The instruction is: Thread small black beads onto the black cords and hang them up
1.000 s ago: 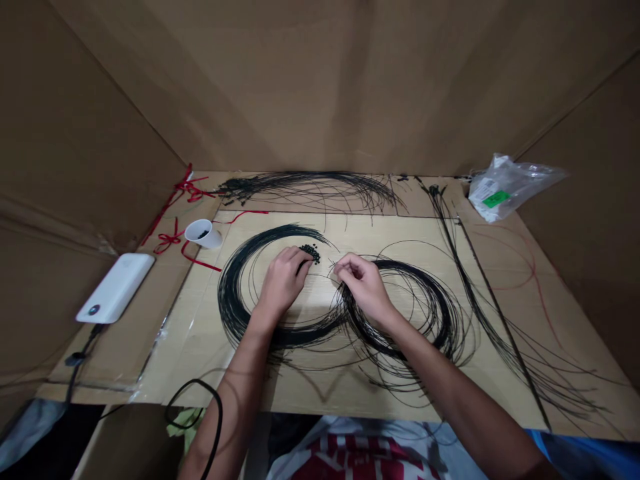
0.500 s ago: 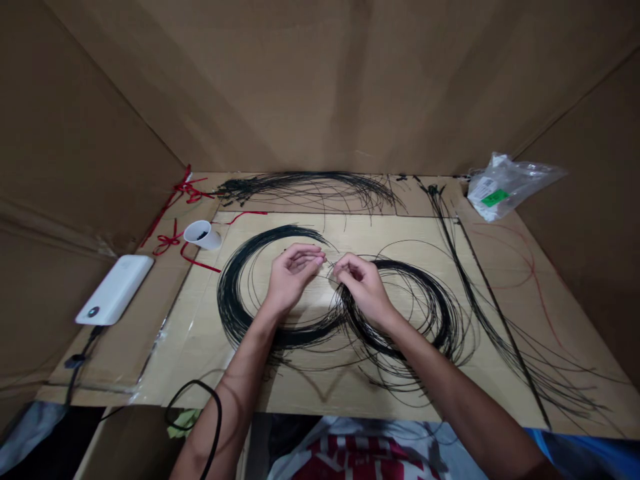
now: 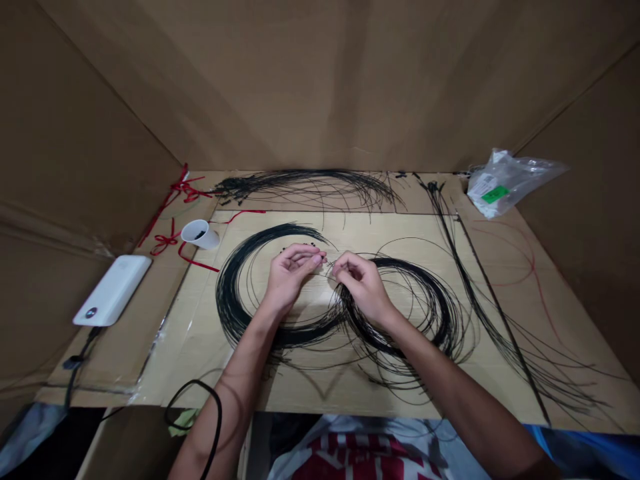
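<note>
My left hand (image 3: 297, 272) is in a pinch, thumb against fingers, with a tiny black piece (image 3: 323, 259) at the fingertips. Close on its right, my right hand (image 3: 361, 283) has its thumb and fingers pressed together on a thin black wire, whose end is mostly hidden by the fingers. Under the right hand and forearm lies a round coil of black wires (image 3: 443, 303). A wider, open curve of dark wires (image 3: 227, 287) passes beneath my left forearm. Several tiny black pieces lie on the board just behind my left fingers.
A white cup (image 3: 213, 237) with black bits stands left, near red ribbons (image 3: 165, 243) and a white power bank (image 3: 114, 290). More wires (image 3: 310, 177) lie along the back. A wire bundle (image 3: 463, 267) and a clear plastic bag (image 3: 515, 180) are right. Cardboard walls (image 3: 320, 80) enclose the table.
Both hands hold nearly the same pose. The left fingertips have shifted slightly, and the tiny black piece between them shows more clearly. The whole view has moved a little.
</note>
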The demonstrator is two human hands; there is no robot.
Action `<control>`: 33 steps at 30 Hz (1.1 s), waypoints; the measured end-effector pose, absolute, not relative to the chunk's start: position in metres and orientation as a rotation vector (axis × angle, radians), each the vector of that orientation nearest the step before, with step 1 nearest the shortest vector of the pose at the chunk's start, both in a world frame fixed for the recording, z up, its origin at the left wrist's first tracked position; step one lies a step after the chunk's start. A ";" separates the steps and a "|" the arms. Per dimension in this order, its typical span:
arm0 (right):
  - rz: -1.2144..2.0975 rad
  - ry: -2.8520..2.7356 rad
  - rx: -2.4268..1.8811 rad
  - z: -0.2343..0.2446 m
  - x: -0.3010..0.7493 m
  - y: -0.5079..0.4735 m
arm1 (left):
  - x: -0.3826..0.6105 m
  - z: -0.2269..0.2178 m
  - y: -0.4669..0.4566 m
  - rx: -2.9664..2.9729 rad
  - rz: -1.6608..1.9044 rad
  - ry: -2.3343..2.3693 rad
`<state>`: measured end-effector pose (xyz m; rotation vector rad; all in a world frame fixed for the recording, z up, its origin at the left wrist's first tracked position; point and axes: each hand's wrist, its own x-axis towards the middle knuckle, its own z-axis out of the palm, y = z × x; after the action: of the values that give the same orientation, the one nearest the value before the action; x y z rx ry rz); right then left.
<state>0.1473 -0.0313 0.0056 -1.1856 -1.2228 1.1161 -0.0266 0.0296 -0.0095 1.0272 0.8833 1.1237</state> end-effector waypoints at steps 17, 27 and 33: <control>1.105 -1.232 -1.201 0.008 0.147 -0.032 | -0.029 -0.011 0.029 1.021 1.068 0.856; 1.108 -1.226 -1.200 0.009 0.146 -0.033 | -0.028 -0.011 0.029 1.001 1.065 0.842; 1.105 -1.231 -1.195 0.010 0.146 -0.032 | -0.028 -0.010 0.028 0.996 1.062 0.843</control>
<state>0.1459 -0.0323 0.0099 -1.1952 -1.2309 1.1050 -0.0277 0.0281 -0.0097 0.9964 0.8429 1.0621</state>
